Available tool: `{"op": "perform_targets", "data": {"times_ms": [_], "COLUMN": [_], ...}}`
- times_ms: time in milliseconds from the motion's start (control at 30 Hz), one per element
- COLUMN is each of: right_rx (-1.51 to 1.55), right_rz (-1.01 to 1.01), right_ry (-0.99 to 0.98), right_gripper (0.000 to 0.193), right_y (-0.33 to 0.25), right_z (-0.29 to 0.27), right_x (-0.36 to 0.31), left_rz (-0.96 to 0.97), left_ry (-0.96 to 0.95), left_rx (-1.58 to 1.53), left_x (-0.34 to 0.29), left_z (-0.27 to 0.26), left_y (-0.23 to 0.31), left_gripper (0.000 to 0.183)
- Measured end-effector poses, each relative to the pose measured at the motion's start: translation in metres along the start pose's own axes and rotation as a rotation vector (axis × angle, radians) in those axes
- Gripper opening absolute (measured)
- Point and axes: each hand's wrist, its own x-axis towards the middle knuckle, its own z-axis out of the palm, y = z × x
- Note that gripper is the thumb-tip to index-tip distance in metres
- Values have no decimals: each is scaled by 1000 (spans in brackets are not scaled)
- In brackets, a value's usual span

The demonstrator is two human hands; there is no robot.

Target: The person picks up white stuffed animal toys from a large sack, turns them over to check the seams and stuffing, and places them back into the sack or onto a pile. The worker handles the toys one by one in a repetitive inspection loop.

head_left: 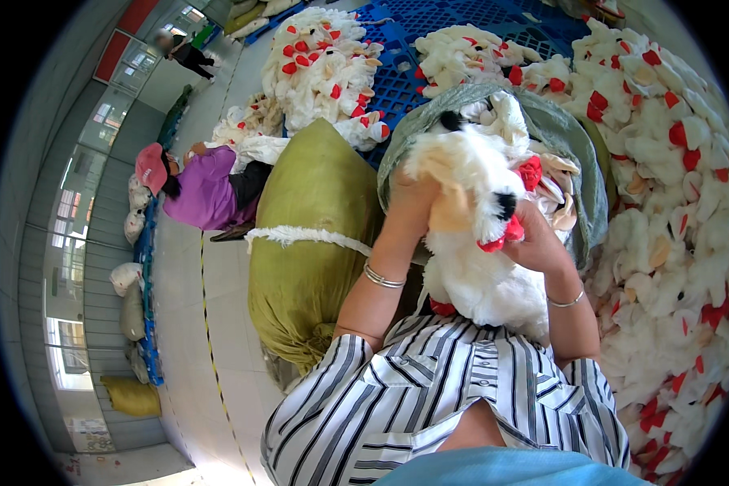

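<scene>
Between my two hands is a limp white plush toy skin with black patches and red parts, hanging down over my lap. My left hand is closed round its upper left side; some of those fingers are behind the fur. On the other side, my right hand pinches a red piece at the toy's edge. Just beyond my hands, an open pale green woven sack holds more white, cream and red plush skins.
A full olive sack tied with a white fluffy strip stands at my left. Plush skins are heaped at right, others on blue pallets. A person in purple sits at left; another person stands farther off.
</scene>
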Motion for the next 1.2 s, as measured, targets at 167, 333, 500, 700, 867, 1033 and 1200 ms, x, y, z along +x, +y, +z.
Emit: {"op": "perform_targets", "data": {"times_ms": [167,333,500,700,867,1033,1200], "right_rx": [186,712,462,302,345,623,468], "right_rz": [-168,-3,23,40,-165,-284,-2], "right_ry": [-348,177,339,349,349,273,157], "right_gripper": [52,67,44,16,15,16,40], "right_y": [-16,8,-15,-4,-9,3,-12], "right_z": [-38,-52,-21,-29,-26,-59,-34], "right_x": [-7,17,41,42,37,44,55], "left_rz": [362,232,345,745,612,381,546], "left_ry": [131,94,-129,-140,-7,-232,-422], "left_rx": [263,-26,346,727,559,50,420], "left_x": [0,3,19,27,21,20,20], "left_z": [-2,29,47,29,30,16,34], "left_y": [41,37,28,25,32,47,41], "left_gripper": [23,20,40,48,28,16,33]}}
